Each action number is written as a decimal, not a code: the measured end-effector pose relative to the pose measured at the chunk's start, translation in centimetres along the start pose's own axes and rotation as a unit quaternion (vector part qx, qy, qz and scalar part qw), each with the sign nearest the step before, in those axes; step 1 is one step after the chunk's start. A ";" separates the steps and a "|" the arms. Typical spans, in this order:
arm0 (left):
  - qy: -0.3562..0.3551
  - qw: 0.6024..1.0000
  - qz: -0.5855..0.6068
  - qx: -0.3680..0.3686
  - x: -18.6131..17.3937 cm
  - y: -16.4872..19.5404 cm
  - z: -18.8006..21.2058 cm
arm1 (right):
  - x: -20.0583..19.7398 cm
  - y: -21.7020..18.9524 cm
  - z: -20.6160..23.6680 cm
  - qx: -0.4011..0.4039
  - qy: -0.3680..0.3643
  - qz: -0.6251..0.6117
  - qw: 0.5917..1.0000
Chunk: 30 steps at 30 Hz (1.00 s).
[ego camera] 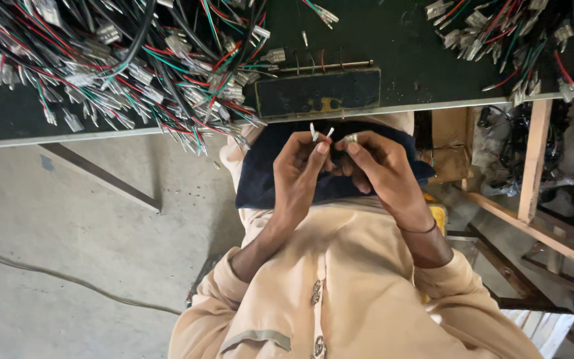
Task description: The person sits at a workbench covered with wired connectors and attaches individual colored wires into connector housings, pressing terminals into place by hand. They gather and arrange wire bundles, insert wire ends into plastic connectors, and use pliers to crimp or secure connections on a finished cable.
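Nearest the lens: cream garment [340, 292] with metal buttons down the front, sleeves pushed up the forearms.

Left hand [298, 169] raised over the lap, fingers curled, thumb and forefinger pinched on two short wire ends [314, 132] with pale tips that stick up above the fingertips. Right hand [381, 169] just beside it, knuckles nearly touching, fingers closed on a small metal terminal [351, 138] at the fingertips. Thin dark band [421, 230] round the right wrist.

Behind both hands, dark blue cloth [260, 183] spread across the lap, just below the near edge of the bench [406, 60].

On the bench top, dark green: black rectangular block [318, 93] set right at the near edge, directly above the hands, with a thin rod along its far side. Toward the left end, large tangle of wires [134, 66], red, green, black and white, with clear connectors, some spilling over the near edge. At the far right corner, second, smaller wire tangle [513, 40].

Below the bench at right, wooden frame [534, 159]. At left, bare concrete floor [68, 219] with one thin cable [68, 279] lying across it.
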<state>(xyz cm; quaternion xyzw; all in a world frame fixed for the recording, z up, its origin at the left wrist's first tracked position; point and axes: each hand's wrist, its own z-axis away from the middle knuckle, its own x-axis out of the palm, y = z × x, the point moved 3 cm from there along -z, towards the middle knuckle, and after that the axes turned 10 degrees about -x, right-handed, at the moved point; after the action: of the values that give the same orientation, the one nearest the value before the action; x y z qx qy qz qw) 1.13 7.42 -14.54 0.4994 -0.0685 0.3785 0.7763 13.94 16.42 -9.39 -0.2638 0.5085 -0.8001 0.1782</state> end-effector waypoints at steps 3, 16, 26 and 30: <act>0.040 0.998 -0.011 -0.042 -0.8 -1.7 -0.3 | -0.9 2.1 -0.6 0.042 -0.013 0.055 0.998; 0.095 0.994 -0.044 -0.013 -1.4 -2.5 -2.3 | -1.2 5.4 -3.5 -0.013 0.105 -0.024 0.994; 0.065 0.998 -0.003 -0.016 -1.6 -2.6 -2.2 | -1.5 5.2 -3.1 0.004 0.066 -0.012 0.998; 0.048 0.998 0.030 -0.040 -1.8 -2.3 -2.0 | -1.7 5.6 -3.1 0.024 0.063 -0.036 0.997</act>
<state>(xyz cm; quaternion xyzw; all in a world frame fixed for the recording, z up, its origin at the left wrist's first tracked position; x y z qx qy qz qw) 0.82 7.65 -18.12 0.4471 -0.0613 0.4224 0.7861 13.49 17.21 -15.92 -0.2263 0.4893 -0.8332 0.1234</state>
